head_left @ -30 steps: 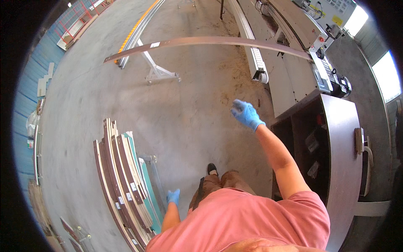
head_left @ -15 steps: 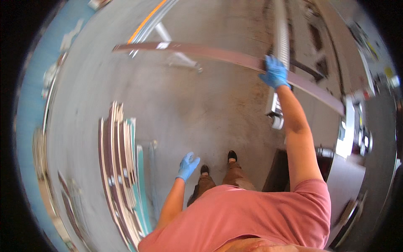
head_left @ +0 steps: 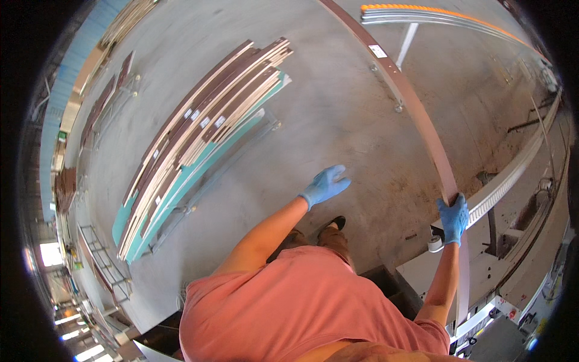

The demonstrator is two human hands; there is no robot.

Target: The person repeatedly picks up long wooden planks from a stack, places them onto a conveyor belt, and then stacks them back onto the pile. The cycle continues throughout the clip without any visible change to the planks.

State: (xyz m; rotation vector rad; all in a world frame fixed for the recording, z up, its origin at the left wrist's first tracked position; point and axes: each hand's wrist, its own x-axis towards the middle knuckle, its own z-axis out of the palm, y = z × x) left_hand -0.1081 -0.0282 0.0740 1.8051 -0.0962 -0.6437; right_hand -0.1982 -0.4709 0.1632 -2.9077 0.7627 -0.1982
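My right hand (head_left: 453,218), in a blue glove, grips a long brown board (head_left: 427,130) near its middle. The board reaches from the top of the picture past my right arm and bears a white label (head_left: 378,51) toward its far end. Off to the left, my gloved left hand (head_left: 325,186) holds nothing, its fingers apart above the floor. Beyond it, a stack of brown and pale long boards (head_left: 205,114) lies on a low teal-topped cart (head_left: 175,208), several with white labels.
A metal roller stand with an orange edge (head_left: 446,15) stands at the far right. Beside my right hand runs a machine with a ribbed conveyor track (head_left: 500,192) and a small white caster (head_left: 435,244). A metal rack (head_left: 104,259) and more boards (head_left: 65,190) line the left.
My view and body have turned left, bringing the board stack further up the picture. The held board now runs more lengthwise along my right side. My left hand has lifted forward.
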